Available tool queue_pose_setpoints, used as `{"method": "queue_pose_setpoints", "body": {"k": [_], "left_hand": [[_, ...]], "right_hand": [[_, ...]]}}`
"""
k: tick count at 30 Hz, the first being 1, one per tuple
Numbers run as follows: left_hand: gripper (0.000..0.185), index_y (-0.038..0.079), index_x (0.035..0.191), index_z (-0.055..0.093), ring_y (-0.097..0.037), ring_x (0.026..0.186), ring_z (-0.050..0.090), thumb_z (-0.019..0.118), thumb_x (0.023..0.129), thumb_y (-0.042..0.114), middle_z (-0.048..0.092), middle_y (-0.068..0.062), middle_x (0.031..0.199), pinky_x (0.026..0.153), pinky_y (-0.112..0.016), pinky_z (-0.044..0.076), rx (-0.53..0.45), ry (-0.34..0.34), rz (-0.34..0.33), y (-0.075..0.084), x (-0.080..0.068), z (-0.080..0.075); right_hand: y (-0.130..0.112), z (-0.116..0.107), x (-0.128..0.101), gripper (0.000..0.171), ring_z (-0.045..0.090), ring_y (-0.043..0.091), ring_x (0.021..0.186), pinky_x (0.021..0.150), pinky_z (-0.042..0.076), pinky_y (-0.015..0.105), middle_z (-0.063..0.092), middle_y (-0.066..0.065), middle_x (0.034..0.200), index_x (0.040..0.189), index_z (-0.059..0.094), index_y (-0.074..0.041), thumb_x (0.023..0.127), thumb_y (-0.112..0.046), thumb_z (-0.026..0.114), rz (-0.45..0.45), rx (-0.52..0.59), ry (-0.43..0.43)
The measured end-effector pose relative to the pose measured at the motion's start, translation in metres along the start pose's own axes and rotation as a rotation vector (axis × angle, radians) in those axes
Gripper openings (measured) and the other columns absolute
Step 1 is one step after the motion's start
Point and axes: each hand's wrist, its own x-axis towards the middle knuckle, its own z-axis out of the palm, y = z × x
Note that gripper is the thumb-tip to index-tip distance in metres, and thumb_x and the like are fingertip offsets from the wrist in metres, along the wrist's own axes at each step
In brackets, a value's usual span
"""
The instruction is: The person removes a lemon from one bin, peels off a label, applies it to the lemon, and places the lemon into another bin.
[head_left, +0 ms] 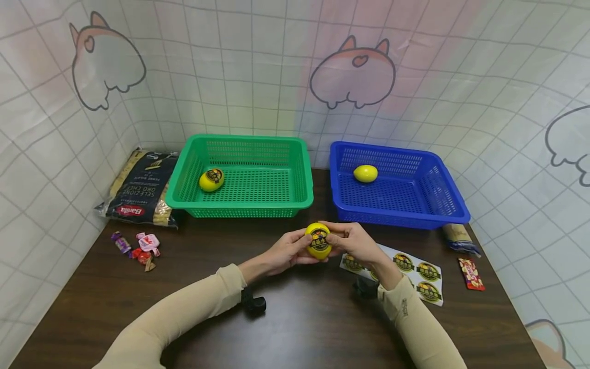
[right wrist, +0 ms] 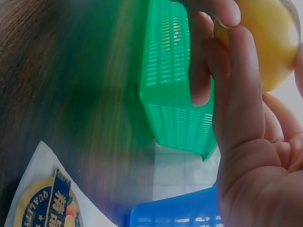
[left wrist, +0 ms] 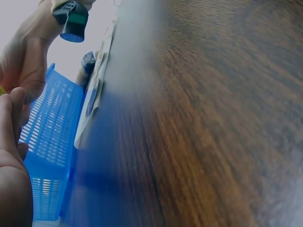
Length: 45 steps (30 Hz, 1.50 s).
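Note:
Both hands hold a yellow lemon [head_left: 315, 228] above the table in front of the baskets. On its upper side is a round black and gold sticker [head_left: 319, 242]. The left hand [head_left: 287, 252] grips the lemon from the left, its thumb at the sticker's edge. From the opposite side the right hand [head_left: 356, 244] grips it, the thumb on the sticker's right edge. In the right wrist view, fingers curve around the lemon [right wrist: 270, 47]. Under the right forearm lies a white sheet of round stickers [head_left: 411, 283].
A green basket [head_left: 239, 211] holds a stickered lemon [head_left: 211, 182]; a blue basket [head_left: 392, 218] holds a plain lemon [head_left: 365, 173]. At left are a pasta bag [head_left: 143, 184] and several wrapped candies [head_left: 148, 243]. A red packet [head_left: 471, 274] and a tan packet [head_left: 459, 239] lie right.

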Motion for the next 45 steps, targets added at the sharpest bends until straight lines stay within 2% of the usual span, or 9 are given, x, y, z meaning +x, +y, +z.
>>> {"method": "queue_pose_setpoints", "body": {"k": [5, 9, 13, 17, 21, 28, 34, 40, 45], "left_hand": [[0.068, 0.005, 0.153, 0.03, -0.017, 0.108, 0.071, 0.049, 0.102, 0.045, 0.053, -0.025, 0.139, 0.102, -0.037, 0.052, -0.008, -0.025, -0.033, -0.001, -0.001, -0.001], [0.074, 0.004, 0.154, 0.03, -0.021, 0.113, 0.069, 0.054, 0.098, 0.048, 0.05, -0.025, 0.14, 0.105, -0.043, 0.05, 0.029, -0.016, -0.033, -0.003, -0.003, -0.004], [0.072, 0.002, 0.152, 0.033, -0.022, 0.113, 0.068, 0.056, 0.099, 0.045, 0.051, -0.024, 0.138, 0.102, -0.045, 0.053, 0.099, 0.02, -0.029, 0.001, -0.007, -0.007], [0.067, 0.0, 0.15, 0.036, -0.019, 0.106, 0.071, 0.055, 0.101, 0.041, 0.055, -0.025, 0.133, 0.099, -0.046, 0.055, 0.169, 0.063, -0.012, 0.008, -0.009, -0.012], [0.062, -0.003, 0.147, 0.04, -0.015, 0.099, 0.072, 0.056, 0.102, 0.037, 0.061, -0.021, 0.127, 0.096, -0.048, 0.057, 0.228, 0.104, 0.036, 0.019, -0.014, -0.017], [0.072, -0.005, 0.146, 0.041, -0.009, 0.101, 0.07, 0.066, 0.095, 0.041, 0.064, -0.014, 0.125, 0.091, -0.04, 0.061, 0.307, 0.128, 0.124, 0.059, -0.022, -0.027], [0.077, -0.003, 0.146, 0.041, -0.009, 0.102, 0.07, 0.068, 0.093, 0.045, 0.064, -0.006, 0.12, 0.088, -0.032, 0.062, 0.336, 0.175, 0.185, 0.104, -0.023, -0.035], [0.06, 0.0, 0.148, 0.04, -0.01, 0.104, 0.068, 0.057, 0.101, 0.033, 0.063, 0.001, 0.118, 0.088, -0.026, 0.061, 0.357, 0.229, 0.246, 0.149, -0.022, -0.05], [0.057, 0.002, 0.149, 0.04, -0.008, 0.104, 0.068, 0.055, 0.102, 0.031, 0.062, 0.002, 0.119, 0.088, -0.024, 0.061, 0.436, 0.314, 0.271, 0.181, -0.022, -0.067]], "right_hand": [[0.003, 0.0, -0.005, 0.054, 0.074, 0.014, 0.095, 0.084, 0.059, 0.057, 0.071, 0.01, 0.123, 0.146, 0.046, 0.001, 0.101, -0.025, 0.06, -0.022, 0.026, 0.002], [0.004, 0.0, -0.007, 0.055, 0.072, 0.011, 0.103, 0.09, 0.06, 0.05, 0.064, 0.017, 0.134, 0.149, 0.041, -0.001, 0.102, -0.026, 0.056, -0.016, -0.003, -0.028], [0.001, 0.0, -0.005, 0.053, 0.068, 0.013, 0.111, 0.097, 0.057, 0.052, 0.055, 0.021, 0.144, 0.152, 0.04, -0.009, 0.105, -0.03, 0.051, 0.027, -0.064, -0.052], [-0.004, 0.001, -0.002, 0.048, 0.071, 0.023, 0.107, 0.097, 0.057, 0.053, 0.059, 0.019, 0.14, 0.149, 0.046, -0.015, 0.106, -0.036, 0.046, 0.058, -0.112, -0.017], [-0.006, 0.001, 0.002, 0.048, 0.069, 0.033, 0.111, 0.097, 0.059, 0.046, 0.065, 0.021, 0.133, 0.145, 0.051, -0.011, 0.107, -0.039, 0.042, 0.076, -0.098, 0.06], [-0.012, 0.008, 0.02, 0.049, 0.061, 0.046, 0.121, 0.104, 0.052, 0.054, 0.066, 0.023, 0.129, 0.139, 0.055, -0.005, 0.103, -0.037, 0.053, 0.059, -0.07, 0.167], [-0.021, 0.018, 0.041, 0.05, 0.067, 0.04, 0.115, 0.099, 0.057, 0.047, 0.068, 0.021, 0.127, 0.141, 0.054, -0.006, 0.101, -0.035, 0.059, 0.015, -0.178, 0.313], [-0.025, 0.024, 0.06, 0.057, 0.074, 0.032, 0.099, 0.086, 0.062, 0.041, 0.073, 0.016, 0.12, 0.144, 0.05, -0.008, 0.097, -0.037, 0.063, 0.023, -0.299, 0.483], [-0.019, 0.028, 0.073, 0.056, 0.077, 0.025, 0.093, 0.085, 0.062, 0.039, 0.074, 0.016, 0.116, 0.143, 0.052, -0.006, 0.097, -0.035, 0.065, 0.008, -0.296, 0.559]]}}
